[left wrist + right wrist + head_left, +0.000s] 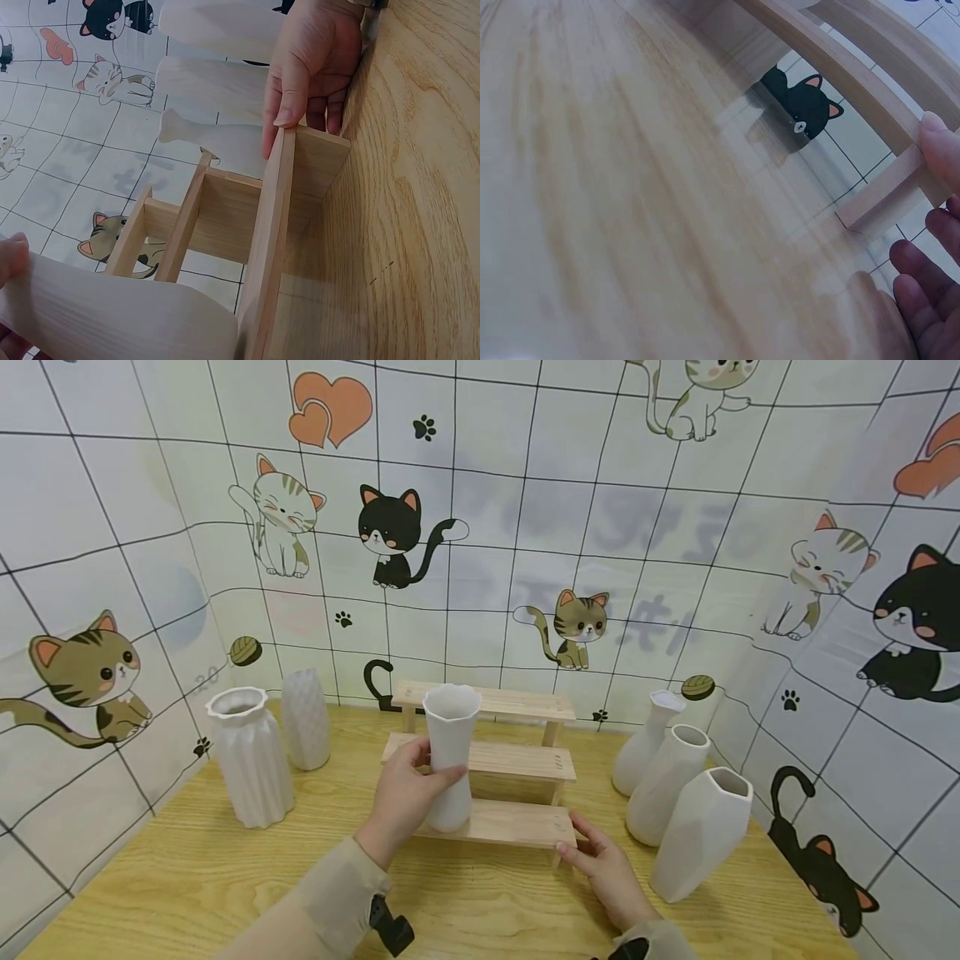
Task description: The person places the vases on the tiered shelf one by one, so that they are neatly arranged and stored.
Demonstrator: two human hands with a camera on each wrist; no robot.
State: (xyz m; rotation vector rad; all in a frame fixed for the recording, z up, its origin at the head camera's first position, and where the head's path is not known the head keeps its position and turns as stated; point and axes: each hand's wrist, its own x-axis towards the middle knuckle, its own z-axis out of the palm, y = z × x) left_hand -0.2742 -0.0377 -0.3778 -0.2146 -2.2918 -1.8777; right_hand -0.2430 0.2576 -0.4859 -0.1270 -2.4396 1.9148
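My left hand (403, 789) grips a white vase (452, 752) with a flared, scalloped rim, thumb across its front. The vase is upright, its base at the left part of the lowest step of a three-tier wooden stand (517, 827). In the left wrist view, the vase's lower end (135, 307) meets the step's board. My right hand (603, 868) pinches the right end of that lowest step, thumb on the front edge. The right wrist view shows the thumb (939, 142) against the board's corner, the other fingers below it.
At the left stand a ribbed white vase (251, 760) and a textured white vase (306, 720). To the right are a slim-necked vase (645, 747), a rounded vase (663, 789) and a faceted vase (701, 835). Cat-print walls surround the wooden table (480, 918).
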